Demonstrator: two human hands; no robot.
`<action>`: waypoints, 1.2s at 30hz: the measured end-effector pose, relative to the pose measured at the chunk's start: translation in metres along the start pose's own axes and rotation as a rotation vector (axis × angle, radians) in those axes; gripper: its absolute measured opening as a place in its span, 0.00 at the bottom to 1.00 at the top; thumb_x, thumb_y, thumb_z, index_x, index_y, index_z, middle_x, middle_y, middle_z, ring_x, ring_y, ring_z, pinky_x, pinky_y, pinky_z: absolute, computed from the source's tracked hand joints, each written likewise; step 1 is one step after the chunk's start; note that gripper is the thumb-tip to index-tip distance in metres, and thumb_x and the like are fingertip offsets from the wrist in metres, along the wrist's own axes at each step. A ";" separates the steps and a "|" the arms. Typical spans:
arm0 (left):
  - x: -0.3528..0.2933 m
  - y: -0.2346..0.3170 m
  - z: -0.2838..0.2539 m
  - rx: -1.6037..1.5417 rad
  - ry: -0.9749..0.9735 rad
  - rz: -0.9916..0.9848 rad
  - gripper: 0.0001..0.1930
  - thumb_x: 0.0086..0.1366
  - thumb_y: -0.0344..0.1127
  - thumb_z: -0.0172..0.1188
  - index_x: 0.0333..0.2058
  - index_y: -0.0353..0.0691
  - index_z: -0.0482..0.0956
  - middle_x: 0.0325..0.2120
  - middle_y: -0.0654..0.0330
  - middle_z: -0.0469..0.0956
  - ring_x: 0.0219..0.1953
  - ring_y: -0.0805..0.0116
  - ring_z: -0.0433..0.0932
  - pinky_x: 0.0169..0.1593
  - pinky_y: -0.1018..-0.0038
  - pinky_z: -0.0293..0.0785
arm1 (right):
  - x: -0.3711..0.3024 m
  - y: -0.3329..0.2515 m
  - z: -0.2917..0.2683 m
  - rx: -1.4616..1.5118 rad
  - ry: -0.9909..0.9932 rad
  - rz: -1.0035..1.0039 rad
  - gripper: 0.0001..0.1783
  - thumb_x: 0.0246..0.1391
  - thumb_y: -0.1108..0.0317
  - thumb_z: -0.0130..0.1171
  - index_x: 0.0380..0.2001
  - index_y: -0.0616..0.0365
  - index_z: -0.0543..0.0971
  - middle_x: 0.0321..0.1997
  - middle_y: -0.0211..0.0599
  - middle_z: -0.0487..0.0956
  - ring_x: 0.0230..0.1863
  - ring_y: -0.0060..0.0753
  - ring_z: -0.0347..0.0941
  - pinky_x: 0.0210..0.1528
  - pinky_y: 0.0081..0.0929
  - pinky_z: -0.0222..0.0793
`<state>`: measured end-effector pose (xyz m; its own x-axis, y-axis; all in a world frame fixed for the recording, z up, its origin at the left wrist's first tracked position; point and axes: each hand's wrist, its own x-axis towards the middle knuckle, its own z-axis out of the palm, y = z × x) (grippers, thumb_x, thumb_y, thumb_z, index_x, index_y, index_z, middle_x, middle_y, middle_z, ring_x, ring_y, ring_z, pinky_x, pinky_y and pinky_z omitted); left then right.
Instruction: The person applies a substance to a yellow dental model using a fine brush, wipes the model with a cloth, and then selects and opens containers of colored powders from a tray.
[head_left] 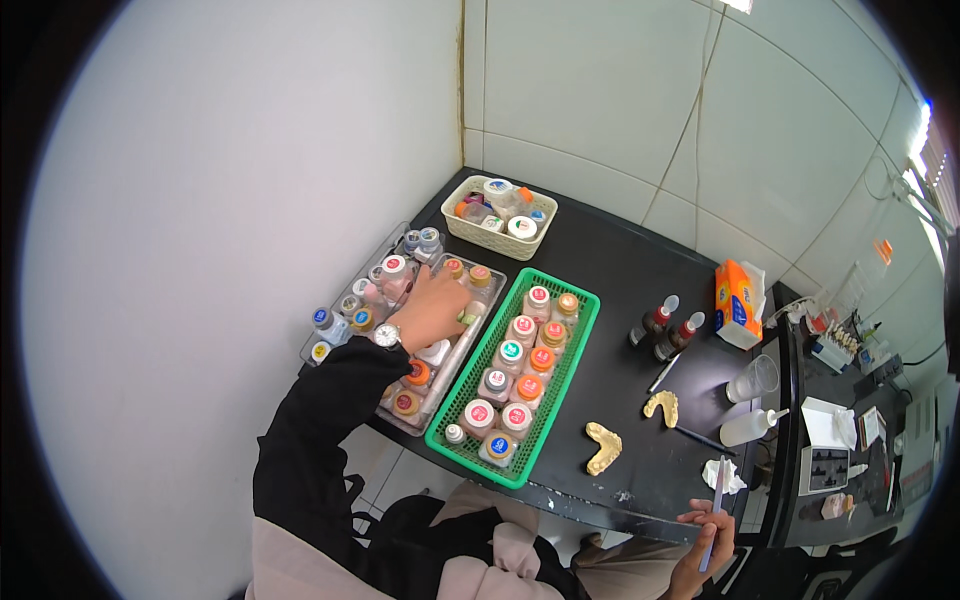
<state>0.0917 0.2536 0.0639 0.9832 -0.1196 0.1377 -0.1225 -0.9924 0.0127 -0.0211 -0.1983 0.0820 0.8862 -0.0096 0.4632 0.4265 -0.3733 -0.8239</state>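
Observation:
My left hand [437,308], a watch on its wrist, reaches among the small capped jars in a clear plastic tray [425,420]. Its fingers are apart, and a jar with an orange-tan cap [480,276] stands just beyond them. A pale green-yellow piece [470,313] shows by the fingers; whether I touch it, I cannot tell. At the table's front right, my right hand [697,550] is closed around a slender lavender stick [718,505], held upright like a pen. Two cream dental arch models, a nearer one [603,448] and a farther one [661,408], lie left of it.
A green basket [590,345] of jars stands mid-table, with a cream basket [490,238] behind. Two dark bottles [665,335], a tissue box [738,305], a clear cup [752,380], a white squeeze bottle [748,428] and crumpled tissue [724,476] stand or lie rightward. A wall borders the left.

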 end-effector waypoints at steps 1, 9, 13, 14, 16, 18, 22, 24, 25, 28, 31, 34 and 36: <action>0.000 0.000 -0.004 -0.013 -0.009 -0.007 0.12 0.42 0.35 0.66 0.27 0.38 0.78 0.28 0.57 0.77 0.45 0.57 0.69 0.43 0.58 0.60 | -0.001 0.000 -0.001 0.017 0.004 0.011 0.16 0.61 0.61 0.47 0.31 0.65 0.73 0.29 0.46 0.78 0.34 0.37 0.75 0.41 0.31 0.70; 0.000 0.002 -0.009 -0.157 0.061 -0.003 0.27 0.42 0.32 0.66 0.44 0.43 0.68 0.32 0.60 0.73 0.44 0.60 0.68 0.40 0.62 0.60 | 0.001 0.002 -0.002 -0.029 -0.032 -0.001 0.17 0.61 0.59 0.48 0.35 0.66 0.74 0.31 0.47 0.79 0.34 0.38 0.76 0.42 0.33 0.70; -0.001 0.001 -0.011 -0.167 0.058 0.030 0.23 0.42 0.31 0.66 0.40 0.42 0.71 0.31 0.61 0.73 0.45 0.60 0.67 0.40 0.62 0.60 | -0.003 0.016 0.006 0.053 0.032 0.060 0.18 0.57 0.57 0.52 0.26 0.63 0.68 0.32 0.47 0.76 0.26 0.29 0.73 0.32 0.25 0.68; 0.000 0.001 -0.012 -0.170 0.041 0.036 0.21 0.42 0.31 0.66 0.38 0.42 0.72 0.31 0.61 0.73 0.45 0.60 0.67 0.40 0.63 0.60 | -0.003 0.016 0.006 0.023 0.020 0.055 0.19 0.60 0.56 0.47 0.26 0.63 0.68 0.32 0.48 0.76 0.25 0.29 0.72 0.32 0.25 0.68; -0.001 0.003 -0.013 -0.213 0.031 0.017 0.19 0.41 0.30 0.66 0.35 0.41 0.73 0.30 0.62 0.74 0.45 0.61 0.67 0.41 0.64 0.60 | -0.003 0.015 0.006 -0.010 0.008 0.056 0.20 0.61 0.55 0.44 0.26 0.63 0.68 0.32 0.49 0.75 0.25 0.29 0.72 0.32 0.25 0.67; -0.003 0.005 -0.011 -0.193 0.050 0.016 0.17 0.40 0.30 0.66 0.33 0.41 0.75 0.28 0.63 0.75 0.45 0.61 0.67 0.41 0.64 0.60 | -0.002 0.014 0.006 -0.009 0.010 0.066 0.19 0.61 0.56 0.46 0.26 0.63 0.68 0.32 0.48 0.75 0.25 0.29 0.72 0.32 0.25 0.68; -0.003 0.008 -0.005 -0.025 0.106 0.013 0.11 0.39 0.29 0.65 0.25 0.39 0.78 0.25 0.59 0.76 0.45 0.60 0.67 0.42 0.63 0.60 | -0.003 0.015 0.007 0.008 0.009 0.054 0.19 0.60 0.56 0.46 0.26 0.64 0.68 0.32 0.48 0.76 0.25 0.29 0.72 0.32 0.25 0.68; -0.001 0.011 -0.003 0.054 0.101 -0.014 0.08 0.39 0.29 0.65 0.22 0.38 0.78 0.25 0.58 0.76 0.45 0.59 0.67 0.43 0.62 0.59 | -0.004 0.016 0.006 0.009 0.013 0.045 0.19 0.60 0.56 0.46 0.26 0.64 0.68 0.32 0.48 0.76 0.25 0.29 0.72 0.32 0.25 0.68; 0.001 0.013 -0.002 0.092 0.091 -0.031 0.08 0.38 0.29 0.65 0.21 0.37 0.78 0.24 0.57 0.76 0.45 0.59 0.67 0.43 0.61 0.59 | -0.004 0.016 0.005 0.008 0.013 0.043 0.19 0.60 0.56 0.46 0.26 0.64 0.68 0.32 0.48 0.76 0.25 0.29 0.72 0.32 0.25 0.68; 0.005 0.015 0.002 0.181 0.061 -0.040 0.08 0.38 0.30 0.65 0.21 0.37 0.78 0.24 0.57 0.76 0.46 0.58 0.67 0.44 0.59 0.59 | -0.004 0.015 0.004 0.009 0.011 0.044 0.19 0.60 0.56 0.46 0.26 0.64 0.68 0.32 0.48 0.76 0.25 0.29 0.72 0.32 0.25 0.68; 0.004 0.009 0.003 0.104 0.041 -0.054 0.09 0.37 0.31 0.66 0.22 0.41 0.78 0.24 0.60 0.76 0.46 0.60 0.66 0.43 0.60 0.57 | -0.005 0.017 0.003 0.016 0.011 0.057 0.19 0.61 0.56 0.46 0.26 0.64 0.68 0.32 0.48 0.76 0.25 0.29 0.72 0.32 0.25 0.68; 0.001 0.001 0.002 -0.012 0.026 -0.095 0.10 0.38 0.33 0.67 0.24 0.42 0.78 0.26 0.62 0.76 0.46 0.61 0.66 0.43 0.59 0.56 | -0.004 0.017 0.003 0.025 -0.001 0.050 0.19 0.61 0.56 0.46 0.26 0.64 0.68 0.32 0.48 0.76 0.25 0.29 0.73 0.32 0.25 0.68; 0.000 0.002 0.001 -0.040 0.015 -0.104 0.11 0.39 0.33 0.67 0.25 0.42 0.78 0.26 0.63 0.76 0.46 0.61 0.66 0.43 0.59 0.56 | -0.003 0.017 0.003 0.018 -0.015 0.040 0.19 0.61 0.56 0.46 0.26 0.63 0.68 0.32 0.48 0.76 0.25 0.29 0.73 0.33 0.25 0.68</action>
<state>0.0915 0.2514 0.0632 0.9888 -0.0156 0.1481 -0.0257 -0.9974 0.0666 -0.0157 -0.2020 0.0662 0.9051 -0.0100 0.4251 0.3941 -0.3558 -0.8474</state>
